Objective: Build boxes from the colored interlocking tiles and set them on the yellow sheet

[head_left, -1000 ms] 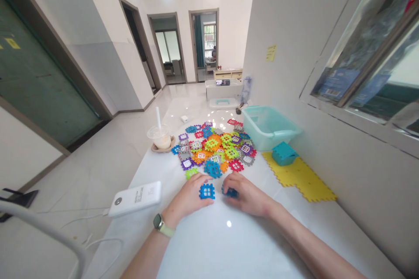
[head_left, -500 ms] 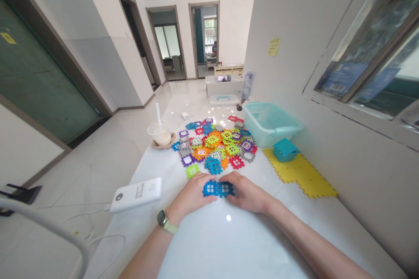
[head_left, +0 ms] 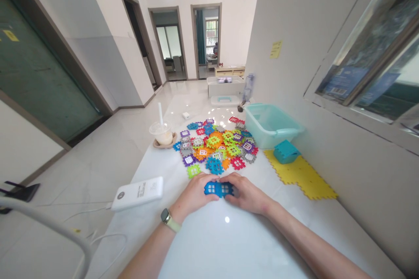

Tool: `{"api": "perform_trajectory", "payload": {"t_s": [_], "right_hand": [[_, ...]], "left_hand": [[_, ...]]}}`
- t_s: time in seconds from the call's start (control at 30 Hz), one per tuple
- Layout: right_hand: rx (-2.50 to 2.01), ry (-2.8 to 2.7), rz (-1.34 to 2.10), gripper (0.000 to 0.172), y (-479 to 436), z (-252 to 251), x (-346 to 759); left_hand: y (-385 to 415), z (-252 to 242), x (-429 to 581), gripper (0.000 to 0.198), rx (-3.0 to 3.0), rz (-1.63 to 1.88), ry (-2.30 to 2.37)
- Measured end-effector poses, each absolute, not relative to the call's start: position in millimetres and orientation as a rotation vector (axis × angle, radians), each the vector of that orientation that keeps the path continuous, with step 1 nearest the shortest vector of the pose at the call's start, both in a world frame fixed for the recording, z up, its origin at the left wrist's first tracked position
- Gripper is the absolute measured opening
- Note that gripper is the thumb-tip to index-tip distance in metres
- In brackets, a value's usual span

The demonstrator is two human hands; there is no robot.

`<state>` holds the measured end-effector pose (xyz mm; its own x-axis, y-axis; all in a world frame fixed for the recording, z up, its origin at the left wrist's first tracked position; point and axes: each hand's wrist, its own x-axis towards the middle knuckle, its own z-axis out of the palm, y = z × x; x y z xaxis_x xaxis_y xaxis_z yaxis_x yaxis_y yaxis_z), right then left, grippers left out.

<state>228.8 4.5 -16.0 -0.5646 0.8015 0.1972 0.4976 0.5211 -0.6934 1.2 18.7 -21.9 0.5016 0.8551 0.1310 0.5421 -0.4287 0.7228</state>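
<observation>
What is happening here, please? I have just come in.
A person's left hand and right hand hold two joined blue plastic tiles together on a white table. Ahead lies a heap of multicoloured tiles, and to the right are a yellow sheet of joined tiles and a teal box built from tiles.

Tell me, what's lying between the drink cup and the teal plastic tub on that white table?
In the head view, a heap of colourful interlocking plastic tiles lies between the drink cup and the teal plastic tub.
</observation>
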Motion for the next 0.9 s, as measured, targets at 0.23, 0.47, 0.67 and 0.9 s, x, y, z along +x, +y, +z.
{"api": "perform_trajectory", "payload": {"t_s": [0.23,0.47,0.67,0.9], "right_hand": [[-1.034,-2.274,0.784,0.049,5.0,-12.0,227.8],[-1.067,-2.181,0.575,0.037,17.1,-21.3,230.1],[-1.094,-2.391,0.293,0.042,52.6,-22.1,222.9],[-1.13,-2.554,0.224,0.024,33.7,-10.6,232.3]], "left_hand": [[16.9,-16.0,1.7,0.057,2.173,0.674,1.088],[15.3,-7.3,-1.2,0.063,2.166,0.646,1.039],[13.1,-8.1,-0.7,0.058,2.137,0.637,0.943],[15.2,-9.1,-3.7,0.057,2.273,0.633,0.913]]}}
